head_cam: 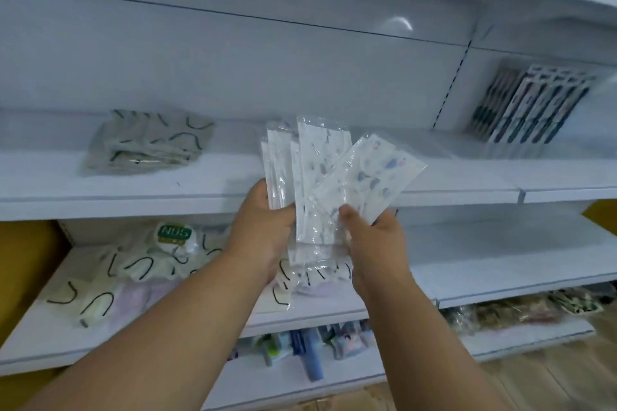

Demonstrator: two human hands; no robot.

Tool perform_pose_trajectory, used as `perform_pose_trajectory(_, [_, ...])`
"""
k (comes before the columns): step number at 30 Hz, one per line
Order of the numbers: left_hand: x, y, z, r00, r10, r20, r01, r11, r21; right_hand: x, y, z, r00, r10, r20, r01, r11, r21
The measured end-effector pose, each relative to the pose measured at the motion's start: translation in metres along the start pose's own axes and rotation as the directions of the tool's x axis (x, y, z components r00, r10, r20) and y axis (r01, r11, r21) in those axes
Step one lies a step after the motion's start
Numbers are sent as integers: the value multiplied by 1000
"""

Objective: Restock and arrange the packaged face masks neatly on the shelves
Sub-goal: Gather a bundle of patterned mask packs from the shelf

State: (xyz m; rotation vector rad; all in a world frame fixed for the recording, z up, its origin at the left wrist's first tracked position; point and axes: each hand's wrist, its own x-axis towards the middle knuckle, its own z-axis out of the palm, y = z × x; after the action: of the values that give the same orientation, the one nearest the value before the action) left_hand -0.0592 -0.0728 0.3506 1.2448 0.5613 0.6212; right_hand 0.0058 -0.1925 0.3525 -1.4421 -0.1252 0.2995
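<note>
At frame centre I'm gripping the fanned mask packets [310,177]: left hand [263,227] clasping their lower edge, right hand [374,240] pinching the tilted packet [370,177].

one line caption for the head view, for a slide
Both hands, left hand and right hand, hold fanned packaged masks before a white shelf.

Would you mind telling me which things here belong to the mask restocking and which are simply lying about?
Part of the job:
- printed mask packets, held by left hand and right hand
- upper shelf
- grey mask stack
- loose masks below

Lying about:
- dark patterned packs
- blue items, bottom shelf
</note>
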Motion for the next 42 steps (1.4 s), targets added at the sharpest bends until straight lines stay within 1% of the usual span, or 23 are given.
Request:
perform_pose_trajectory(2, [31,2,8,996,38,-82,-31,995,90,33,-8,4,1000,-7,30,9,999,-53])
perform_pose_trajectory(4, [63,6,18,991,61,-118,-47,992,119,72,-17,8,999,-23,32,26,995,-93])
perform_pose_trajectory(7, [115,14,32,985,31,-171,-3,987,159,136,-29,15,995,-68,67,77,987,-142])
perform_pose_trajectory(9, [149,18,39,975,41,-219,5,978,208,181,-38,23,988,-98,119,121,971,-206])
perform_pose_trajectory(10, [165,19,42,968,69,-242,-2,964,264,201,-41,26,984,-97,149,133,960,-247])
perform_pose_trajectory(11, [181,17,43,961,110,-253,-13,934,358,223,-44,30,979,-89,184,143,941,-307])
perform_pose_trajectory(12, [193,17,44,957,154,-247,-21,882,471,245,-46,36,973,-72,220,155,908,-389])
perform_pose_trajectory(13, [204,15,44,954,182,-239,-8,810,586,265,-48,40,966,-48,255,173,853,-493])
perform_pose_trajectory(15, [219,11,46,957,181,-228,63,637,768,297,-51,48,948,24,317,213,692,-689])
perform_pose_trajectory(17, [226,7,48,958,165,-235,128,489,863,314,-54,55,920,94,381,274,543,-794])
perform_pose_trajectory(19, [227,6,52,951,196,-239,152,377,914,325,-54,61,891,115,438,355,424,-833])
perform_pose_trajectory(21, [226,7,53,941,235,-242,175,275,945,332,-53,70,892,71,446,401,328,-855])
perform_pose_trajectory(24, [222,10,56,932,268,-242,201,172,964,331,-50,80,913,-88,398,407,156,-900])
perform_pose_trajectory(25, [219,11,56,929,289,-233,202,135,970,329,-50,81,910,-140,389,405,103,-909])
perform_pose_trajectory(26, [215,11,57,923,321,-212,192,92,977,326,-51,83,900,-184,394,414,81,-907])
perform_pose_trajectory(28, [207,11,54,907,398,-139,138,30,990,317,-54,86,879,-221,422,454,117,-884])
perform_pose_trajectory(29, [203,12,52,899,426,-100,94,36,995,311,-55,88,871,-222,439,475,147,-868])
perform_pose_trajectory(32, [187,13,43,891,454,-7,-58,130,990,283,-56,91,849,-236,472,518,201,-831])
perform_pose_trajectory(35, [166,15,27,887,456,65,-172,197,965,242,-53,92,812,-315,492,567,223,-793])
perform_pose_trajectory(40, [116,19,-18,848,495,189,-343,241,908,161,-43,93,786,-430,443,582,274,-766])
perform_pose_trajectory(42, [93,19,-38,830,509,229,-397,249,883,127,-36,93,791,-462,401,573,329,-751])
